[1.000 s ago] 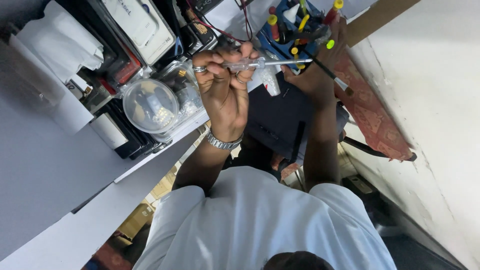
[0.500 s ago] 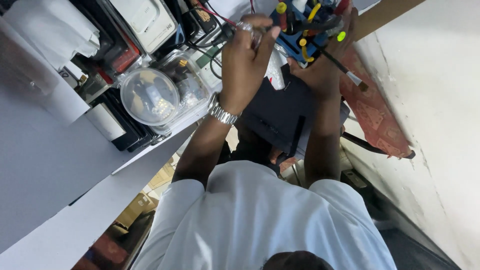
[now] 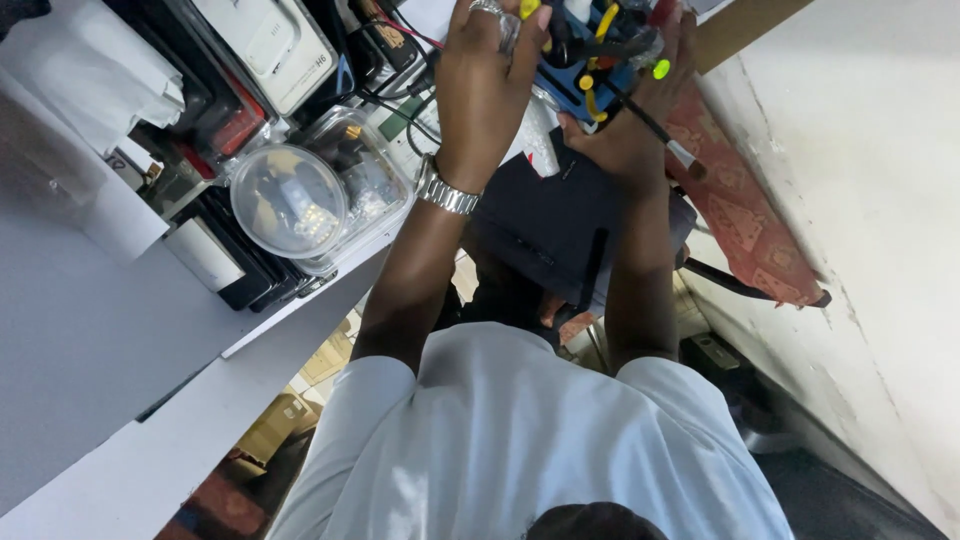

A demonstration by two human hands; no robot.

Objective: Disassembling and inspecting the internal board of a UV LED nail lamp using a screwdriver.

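Head view: both hands' fingers reach into blue tool holder

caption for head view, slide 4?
Left hand and right hand reach into a blue tool holder beside clear tubs.

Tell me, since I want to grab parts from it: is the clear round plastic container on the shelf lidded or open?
Lidded. A clear round lid covers the container, and small parts show through it. The left hand is beside it, not touching.

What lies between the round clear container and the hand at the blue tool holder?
In the head view, a square clear container lies between the round clear container and the left hand.
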